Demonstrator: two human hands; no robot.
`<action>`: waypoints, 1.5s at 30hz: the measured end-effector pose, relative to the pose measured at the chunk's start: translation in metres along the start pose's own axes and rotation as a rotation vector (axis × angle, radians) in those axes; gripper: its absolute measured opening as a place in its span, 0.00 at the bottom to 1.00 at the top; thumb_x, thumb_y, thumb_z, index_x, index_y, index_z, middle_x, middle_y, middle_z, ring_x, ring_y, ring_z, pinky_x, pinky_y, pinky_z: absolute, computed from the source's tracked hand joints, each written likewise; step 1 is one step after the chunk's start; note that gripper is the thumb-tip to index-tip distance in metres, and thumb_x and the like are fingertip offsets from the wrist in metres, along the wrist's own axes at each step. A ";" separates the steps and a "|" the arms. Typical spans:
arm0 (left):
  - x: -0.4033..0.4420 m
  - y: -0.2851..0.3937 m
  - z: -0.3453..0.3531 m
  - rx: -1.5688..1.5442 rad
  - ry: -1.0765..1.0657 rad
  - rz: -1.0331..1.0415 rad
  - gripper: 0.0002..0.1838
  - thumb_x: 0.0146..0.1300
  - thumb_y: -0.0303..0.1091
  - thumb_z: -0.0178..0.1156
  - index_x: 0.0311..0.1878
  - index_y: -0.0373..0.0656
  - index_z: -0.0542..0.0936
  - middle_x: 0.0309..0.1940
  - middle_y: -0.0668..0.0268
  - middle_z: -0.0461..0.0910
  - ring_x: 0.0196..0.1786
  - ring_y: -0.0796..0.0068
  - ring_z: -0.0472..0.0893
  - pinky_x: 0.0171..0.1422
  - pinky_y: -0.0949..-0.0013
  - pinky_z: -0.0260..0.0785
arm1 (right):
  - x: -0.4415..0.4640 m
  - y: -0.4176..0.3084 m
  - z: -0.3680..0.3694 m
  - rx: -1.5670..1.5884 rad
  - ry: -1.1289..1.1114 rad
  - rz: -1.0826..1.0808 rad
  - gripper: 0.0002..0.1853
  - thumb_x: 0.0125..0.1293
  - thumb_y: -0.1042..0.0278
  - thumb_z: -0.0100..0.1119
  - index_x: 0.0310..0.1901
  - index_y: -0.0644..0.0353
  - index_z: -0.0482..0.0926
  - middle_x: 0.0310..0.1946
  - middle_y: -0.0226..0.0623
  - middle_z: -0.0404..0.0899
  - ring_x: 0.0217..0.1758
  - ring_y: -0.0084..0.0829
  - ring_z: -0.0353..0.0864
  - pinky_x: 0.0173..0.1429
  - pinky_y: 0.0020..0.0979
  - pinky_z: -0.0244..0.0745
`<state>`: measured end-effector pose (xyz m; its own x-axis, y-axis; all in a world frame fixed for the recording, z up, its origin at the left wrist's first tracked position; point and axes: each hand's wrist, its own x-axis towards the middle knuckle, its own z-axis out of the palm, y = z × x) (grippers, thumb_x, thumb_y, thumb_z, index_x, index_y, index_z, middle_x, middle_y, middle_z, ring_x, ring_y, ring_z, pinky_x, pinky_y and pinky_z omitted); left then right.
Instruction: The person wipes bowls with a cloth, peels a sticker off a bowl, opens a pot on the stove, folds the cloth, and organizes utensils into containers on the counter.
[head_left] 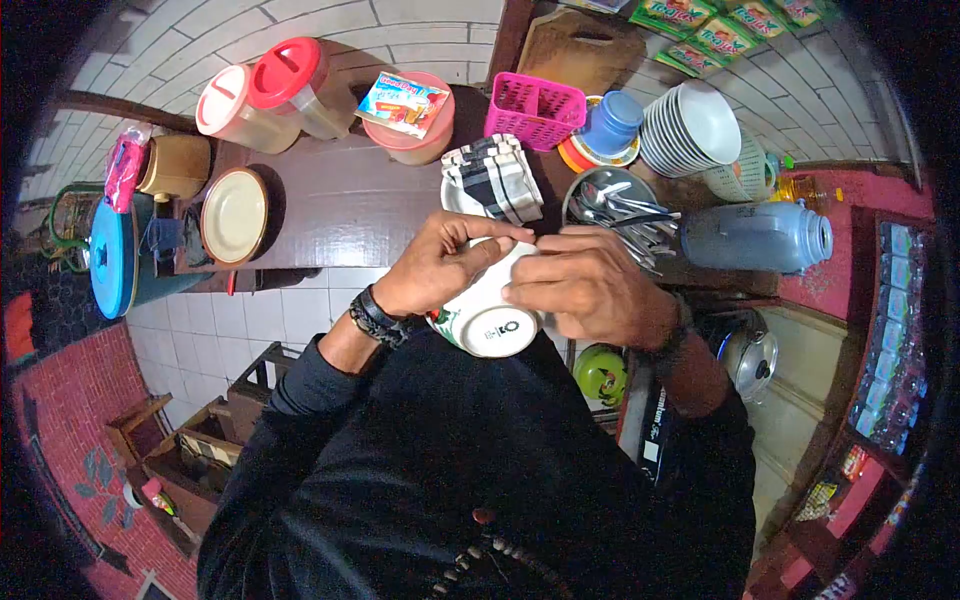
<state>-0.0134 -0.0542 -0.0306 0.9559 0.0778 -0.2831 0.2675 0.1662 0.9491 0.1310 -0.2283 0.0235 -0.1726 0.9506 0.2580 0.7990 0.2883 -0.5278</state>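
A white bowl (495, 330) with a leaf-and-red pattern on its side is tipped over in front of my chest, its marked base towards me. My left hand (440, 265) grips its left side, with thumb and index finger bent over the white surface. On the other side, my right hand (590, 285) has curled fingers closed on the bowl. The two hands' fingertips nearly meet at the far side; whether something small is between them is hidden. Just beyond lies a folded black-and-white checked cloth (495, 180), on a white dish partly covered by it.
Along the brown table (340, 200) stand a cream plate (235, 215), lidded tubs (290, 80), a pink basket (535, 108), stacked white bowls (690, 130), a container of cutlery (620, 205) and a blue-grey jug (755, 238). Below right is a green bowl (600, 375).
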 end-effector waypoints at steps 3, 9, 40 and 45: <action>0.001 -0.004 -0.003 -0.069 -0.005 0.008 0.14 0.77 0.28 0.57 0.58 0.35 0.86 0.42 0.67 0.88 0.42 0.86 0.80 0.47 0.74 0.76 | -0.004 0.006 -0.006 -0.011 -0.078 0.038 0.14 0.47 0.72 0.65 0.39 0.54 0.84 0.37 0.30 0.76 0.43 0.36 0.82 0.44 0.40 0.74; 0.013 -0.011 -0.004 -0.071 -0.034 0.088 0.14 0.75 0.26 0.56 0.57 0.35 0.87 0.41 0.67 0.89 0.40 0.85 0.80 0.46 0.76 0.76 | 0.016 0.010 -0.010 0.004 -0.039 -0.107 0.25 0.43 0.73 0.71 0.49 0.58 0.88 0.43 0.30 0.82 0.46 0.35 0.79 0.48 0.39 0.71; 0.012 -0.021 -0.009 -0.131 -0.001 -0.055 0.13 0.77 0.31 0.60 0.54 0.36 0.88 0.40 0.68 0.89 0.41 0.85 0.81 0.48 0.74 0.76 | -0.017 0.021 0.001 -0.065 -0.094 -0.009 0.23 0.43 0.72 0.68 0.47 0.57 0.86 0.39 0.30 0.79 0.45 0.35 0.78 0.51 0.39 0.71; 0.005 -0.015 -0.005 -0.037 0.057 -0.017 0.13 0.77 0.31 0.60 0.55 0.35 0.88 0.42 0.66 0.90 0.43 0.84 0.82 0.48 0.75 0.77 | -0.021 0.007 0.011 0.034 0.007 0.086 0.25 0.43 0.75 0.66 0.49 0.56 0.86 0.44 0.34 0.81 0.44 0.39 0.82 0.46 0.39 0.75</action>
<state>-0.0130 -0.0516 -0.0469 0.9426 0.1301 -0.3074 0.2780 0.2038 0.9387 0.1342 -0.2451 0.0054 -0.0999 0.9713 0.2158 0.7909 0.2091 -0.5751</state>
